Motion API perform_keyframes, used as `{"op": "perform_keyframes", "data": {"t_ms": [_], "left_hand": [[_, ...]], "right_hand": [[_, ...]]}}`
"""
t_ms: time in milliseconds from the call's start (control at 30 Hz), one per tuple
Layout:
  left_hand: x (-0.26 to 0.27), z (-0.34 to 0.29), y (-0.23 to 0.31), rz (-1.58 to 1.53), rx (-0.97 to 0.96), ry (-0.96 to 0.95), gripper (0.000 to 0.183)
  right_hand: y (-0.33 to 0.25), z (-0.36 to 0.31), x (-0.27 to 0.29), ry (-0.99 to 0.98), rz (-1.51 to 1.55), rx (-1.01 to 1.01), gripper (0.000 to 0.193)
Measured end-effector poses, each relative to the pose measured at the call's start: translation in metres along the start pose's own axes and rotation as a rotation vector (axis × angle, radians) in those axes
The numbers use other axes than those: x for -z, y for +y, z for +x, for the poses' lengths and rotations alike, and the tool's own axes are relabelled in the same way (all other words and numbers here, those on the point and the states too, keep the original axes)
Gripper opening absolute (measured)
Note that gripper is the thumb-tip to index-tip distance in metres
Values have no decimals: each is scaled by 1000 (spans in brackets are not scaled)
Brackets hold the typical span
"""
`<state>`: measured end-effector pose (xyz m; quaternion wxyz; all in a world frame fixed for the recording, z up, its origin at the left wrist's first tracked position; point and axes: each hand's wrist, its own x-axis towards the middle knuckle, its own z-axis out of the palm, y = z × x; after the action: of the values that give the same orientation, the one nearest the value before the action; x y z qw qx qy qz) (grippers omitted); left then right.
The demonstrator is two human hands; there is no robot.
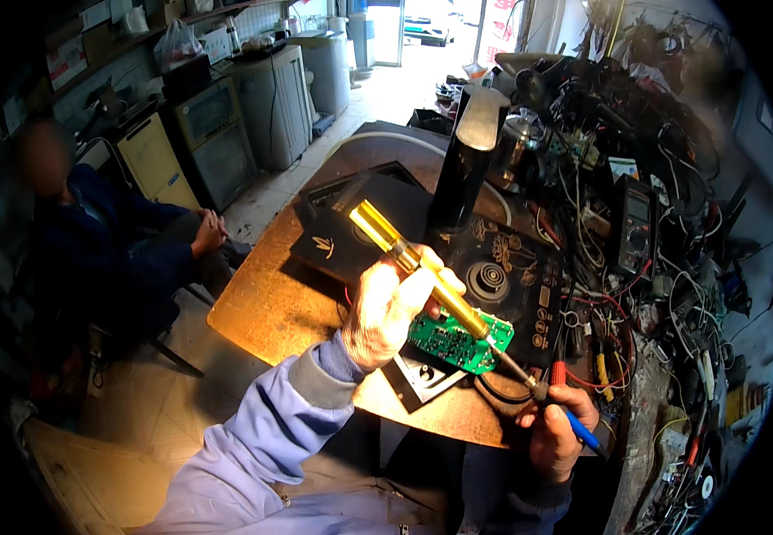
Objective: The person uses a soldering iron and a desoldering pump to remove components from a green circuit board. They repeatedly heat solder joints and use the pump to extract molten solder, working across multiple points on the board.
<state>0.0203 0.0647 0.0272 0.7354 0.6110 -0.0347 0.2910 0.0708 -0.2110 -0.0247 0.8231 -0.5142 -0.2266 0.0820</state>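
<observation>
My left hand (391,308) is closed around a gold-yellow solder sucker (458,308), which slants down to the right with its pale tip close above a green circuit board (444,341). In my right hand (558,432) is a soldering iron (585,434) with a blue handle. Its metal shaft points up and left to the board's right edge, close to the sucker's tip; whether the two tips touch I cannot tell. Small solder points cover the board's upper face. Partly under the board lies a silver-and-black part (424,379) with a round hole.
A black induction cooktop (511,267) lies behind the board on the wooden table (257,308), with a tall black appliance (462,169) standing beyond it. Tangled cables and a multimeter (636,227) crowd the right side. At the left sits a person (128,232) with hands clasped.
</observation>
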Motion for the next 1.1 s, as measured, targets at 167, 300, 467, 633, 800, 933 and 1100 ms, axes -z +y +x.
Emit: {"op": "perform_keyframes", "data": {"t_ms": [167, 300, 467, 633, 800, 933, 1100], "left_hand": [[7, 0, -5, -33, -14, 23, 31], [10, 1, -5, -32, -43, -44, 34], [7, 2, -7, -58, -63, -93, 30], [6, 2, -7, -73, -128, -40, 26], [-7, 5, -5, -101, -184, -18, 25], [8, 5, -10, 129, -213, -23, 25], [4, -2, -5, -88, -28, 50, 31]], "right_hand": [[0, 2, -7, 24, 16, -48, 29], [6, 1, -4, 9, -124, 26, 32], [8, -2, 4, 26, -179, 37, 33], [18, 5, 11, 8, -361, 165, 34], [6, 4, 45, -177, -683, 286, 65], [2, 3, -12, 66, -161, -40, 32], [1, 5, -4, 2, 84, -75, 26]]}}
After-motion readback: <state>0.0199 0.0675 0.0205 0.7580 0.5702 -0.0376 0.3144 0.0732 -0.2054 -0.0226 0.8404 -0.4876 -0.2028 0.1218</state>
